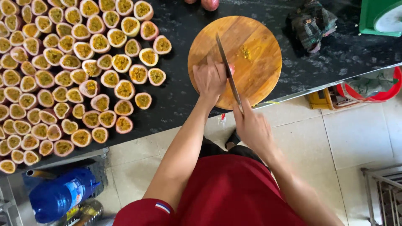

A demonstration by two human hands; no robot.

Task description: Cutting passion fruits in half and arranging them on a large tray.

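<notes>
- A passion fruit (231, 69), only a pink sliver of it showing, sits on the near-left part of the round wooden cutting board (255, 46), mostly hidden under the left hand.
- The left hand (210, 78) lies over the fruit with fingers curled down and pressed together, holding it against the board.
- A long knife (228, 69) runs across the board from its middle toward the near edge, its blade passing just beside the left hand and touching the fruit.
- The right hand (252, 125) is closed around the knife handle at the board's near edge, just off the counter.
- A small smear of yellow pulp (245, 52) lies near the board's centre.
- The board rests on a dark counter (180, 25).
- Left of the board, many halved passion fruits (63, 71) lie cut side up in close rows, filling the counter.
- Beyond the board, two whole fruits (209, 3) sit at the counter's far edge.
- Right of the board lie a dark crumpled cloth (312, 23) and, farther right, a green scale (381, 16).
- Below the counter, right of the board, stands a red bucket (383, 96); down to the left lies a blue bottle (58, 194).
</notes>
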